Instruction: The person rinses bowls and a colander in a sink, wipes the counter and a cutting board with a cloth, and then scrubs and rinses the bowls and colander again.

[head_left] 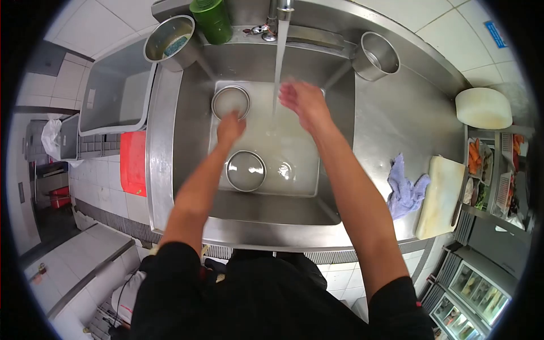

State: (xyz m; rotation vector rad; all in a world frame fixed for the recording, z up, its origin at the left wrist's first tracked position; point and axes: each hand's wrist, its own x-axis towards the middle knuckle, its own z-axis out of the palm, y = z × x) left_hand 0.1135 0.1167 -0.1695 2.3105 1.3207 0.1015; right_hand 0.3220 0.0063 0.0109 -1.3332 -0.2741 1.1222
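At the left of the sink [192, 130], my left hand [231, 128] is closed at the near rim of a round metal container [231, 102] with cloudy water in it; the fingers are slightly blurred. Beside the running water [280, 59], my right hand [305, 103] is raised over the basin. Its blurred fingers are stretched toward the stream and hold nothing that I can see. A second round metal container [246, 171] sits in the shallow cloudy water, nearer to me. The stream comes from the faucet [285, 10] at the back.
A metal pot [170, 43] with a blue-green scrubber and a green container [212, 21] stand at the back left. Another metal pot [375, 56] is at the back right. On the right counter lie a purple cloth [406, 188] and a white cutting board [439, 197]. A grey tub [116, 88] stands left.
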